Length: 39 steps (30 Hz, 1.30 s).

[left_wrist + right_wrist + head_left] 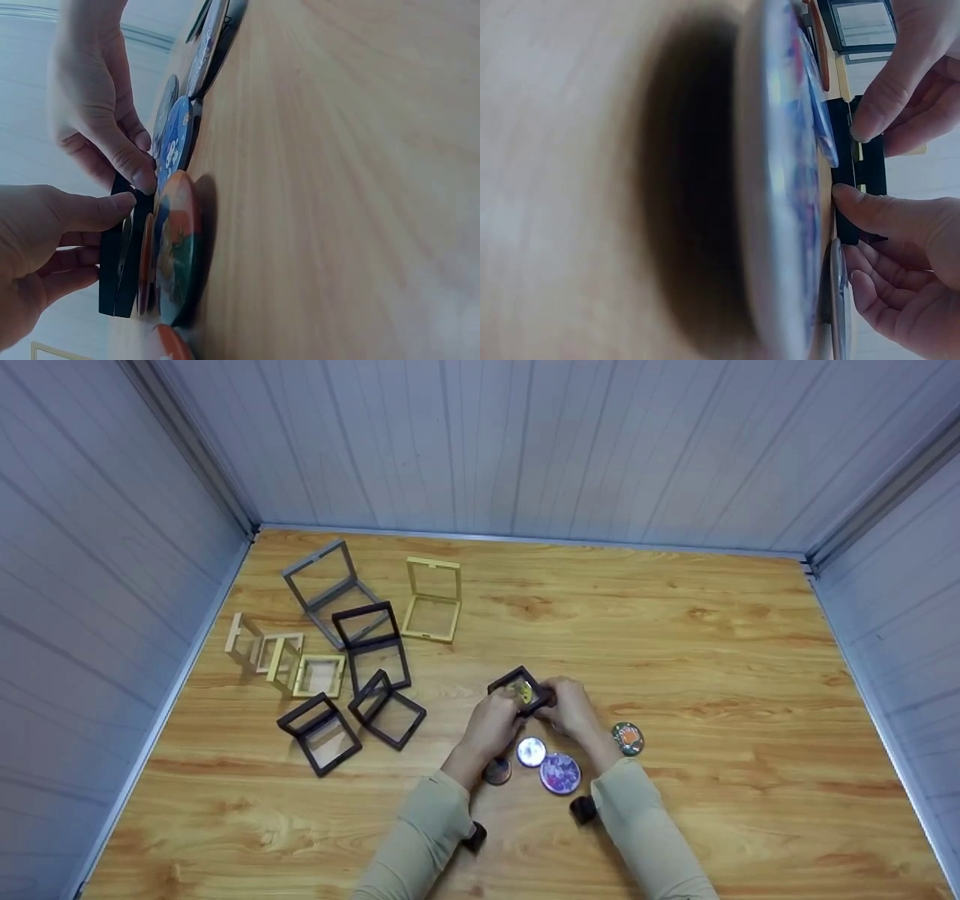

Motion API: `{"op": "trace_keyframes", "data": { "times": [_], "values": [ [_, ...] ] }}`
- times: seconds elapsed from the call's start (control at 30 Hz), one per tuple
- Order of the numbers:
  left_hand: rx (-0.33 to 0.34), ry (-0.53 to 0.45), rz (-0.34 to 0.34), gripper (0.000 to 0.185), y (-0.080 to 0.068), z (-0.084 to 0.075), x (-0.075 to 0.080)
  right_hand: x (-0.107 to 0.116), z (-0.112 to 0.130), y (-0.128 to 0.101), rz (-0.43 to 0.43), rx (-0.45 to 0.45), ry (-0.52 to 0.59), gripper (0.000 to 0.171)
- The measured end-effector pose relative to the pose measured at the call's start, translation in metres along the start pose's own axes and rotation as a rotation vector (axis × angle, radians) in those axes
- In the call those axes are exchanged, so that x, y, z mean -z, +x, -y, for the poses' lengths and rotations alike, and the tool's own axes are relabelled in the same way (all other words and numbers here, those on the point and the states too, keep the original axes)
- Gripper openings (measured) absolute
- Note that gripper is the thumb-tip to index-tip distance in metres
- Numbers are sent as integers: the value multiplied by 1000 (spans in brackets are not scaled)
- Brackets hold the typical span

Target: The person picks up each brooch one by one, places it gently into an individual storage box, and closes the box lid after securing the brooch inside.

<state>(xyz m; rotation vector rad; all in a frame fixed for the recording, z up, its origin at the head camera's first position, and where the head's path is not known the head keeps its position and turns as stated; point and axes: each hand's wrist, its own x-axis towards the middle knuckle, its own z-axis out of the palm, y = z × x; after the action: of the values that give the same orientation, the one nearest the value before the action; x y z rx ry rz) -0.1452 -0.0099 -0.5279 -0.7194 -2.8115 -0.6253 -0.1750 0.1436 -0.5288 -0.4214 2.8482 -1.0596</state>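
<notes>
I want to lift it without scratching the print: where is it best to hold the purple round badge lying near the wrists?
Probably pinch the purple badge by its rim, coming from above: it lies flat on the table, and its near-right edge looks free.

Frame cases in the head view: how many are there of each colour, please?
Black frames: 4
Grey frames: 1
Pale yellow or beige frames: 3
Total: 8

The small frame case (517, 684) is black, with a yellow badge (523, 691) inside. On the orange-brown woodgrain table (712, 675) lie a purple-patterned badge (560, 773), a silvery-white badge (531, 751) and an orange-and-green badge (628, 738).
</notes>
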Motion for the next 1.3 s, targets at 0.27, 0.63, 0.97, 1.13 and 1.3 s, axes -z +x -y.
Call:
{"op": "trace_keyframes", "data": {
  "times": [0.27, 0.63, 0.97, 1.13, 1.3],
  "values": [
    [-13, 55, 4, 10, 0, -2, -3, 0, 0, -1, -14, 40, -24, 30],
    [-35, -43, -52, 14, -5, 1, -2, 8, 5, -7, 7, 36, -64, 39],
    [-36, -5, -163, 16, -15, 8, 15, 14, 10, -14, -30, 170, -87, 34],
    [13, -4, -172, 21, -25, 15, 29, 12, 10, -15, -35, 318, -155, 27],
    [65, 12, -205, 20, -34, 25, 42, 10, 9, -14, -12, 432, -194, 24]
  ]
}}
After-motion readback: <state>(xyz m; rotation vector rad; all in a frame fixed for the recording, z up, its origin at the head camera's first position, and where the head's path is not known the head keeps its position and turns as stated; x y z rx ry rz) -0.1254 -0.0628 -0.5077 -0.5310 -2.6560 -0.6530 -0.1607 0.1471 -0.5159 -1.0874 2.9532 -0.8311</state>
